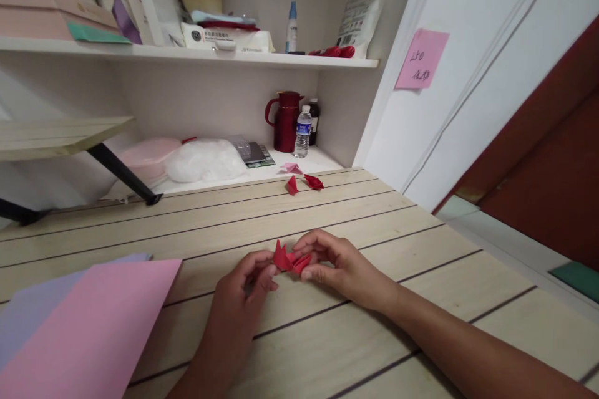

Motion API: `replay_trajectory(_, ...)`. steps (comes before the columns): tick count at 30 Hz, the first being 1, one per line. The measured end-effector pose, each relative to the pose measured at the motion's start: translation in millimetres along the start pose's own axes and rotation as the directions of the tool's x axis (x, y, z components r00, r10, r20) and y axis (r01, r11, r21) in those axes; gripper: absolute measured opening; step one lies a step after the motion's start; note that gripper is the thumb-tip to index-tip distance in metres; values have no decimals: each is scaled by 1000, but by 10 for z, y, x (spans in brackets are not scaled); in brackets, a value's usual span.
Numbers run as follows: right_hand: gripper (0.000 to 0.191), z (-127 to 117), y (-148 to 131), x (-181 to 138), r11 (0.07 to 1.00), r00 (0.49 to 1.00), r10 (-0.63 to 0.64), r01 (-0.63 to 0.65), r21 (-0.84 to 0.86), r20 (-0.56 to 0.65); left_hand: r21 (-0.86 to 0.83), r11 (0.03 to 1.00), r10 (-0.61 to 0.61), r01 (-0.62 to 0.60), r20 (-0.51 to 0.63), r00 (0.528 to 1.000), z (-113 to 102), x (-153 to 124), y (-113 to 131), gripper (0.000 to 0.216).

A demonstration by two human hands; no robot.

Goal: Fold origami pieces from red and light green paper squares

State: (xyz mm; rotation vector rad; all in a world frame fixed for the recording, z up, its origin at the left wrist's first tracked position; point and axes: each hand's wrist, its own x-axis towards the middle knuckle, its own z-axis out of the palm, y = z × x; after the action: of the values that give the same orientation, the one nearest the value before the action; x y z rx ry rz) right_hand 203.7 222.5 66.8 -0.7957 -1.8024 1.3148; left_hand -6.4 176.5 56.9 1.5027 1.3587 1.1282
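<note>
Clearly, both hands are at work on one folded red paper piece [282, 257] between them, just above or on the surface [318, 349]: the left hand [244, 292] has thumb and fingers nearly closed at its pointed end, while the right hand [344, 269], loosely curled, holds its layered end. Its creases and points look well advanced, though whether any fold remains I cannot tell. Beyond, near the back edge, sit a small upright red piece [292, 185], a flatter red one [314, 182] and a pink one [292, 168], seemingly folded already. Left of the hands, pink paper [98, 324] and lilac paper [47, 290] lie flat, apparently unworked.
</note>
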Motion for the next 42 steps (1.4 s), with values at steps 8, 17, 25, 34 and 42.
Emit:
replay_trajectory(8, 24, 28, -24, -7, 999, 998, 50, -50, -12, 44, -97, 995, -19, 24, 49, 999, 3, 35, 11, 39)
replay_trajectory(17, 21, 77, -3, -7, 985, 994, 97, -104, 141, 57, -3, 1000, 25, -25, 49, 998, -11, 16, 65, 36)
replay_trajectory(25, 36, 108, 19, 13, 946, 996, 84, -93, 311, 43, -70, 997, 45, -36, 132, 990, 23, 1, 71, 34)
replay_trajectory(34, 20, 95, -6, 26, 918, 992, 125, -128, 376, 31, -166, 986, -3, 25, 134, 991, 42, 36, 93, 21)
replay_trajectory(42, 17, 93, 29, 40, 957, 993, 115, -109, 270, -9, -191, 980, -30, 59, 153, 988, 21, 18, 80, 20)
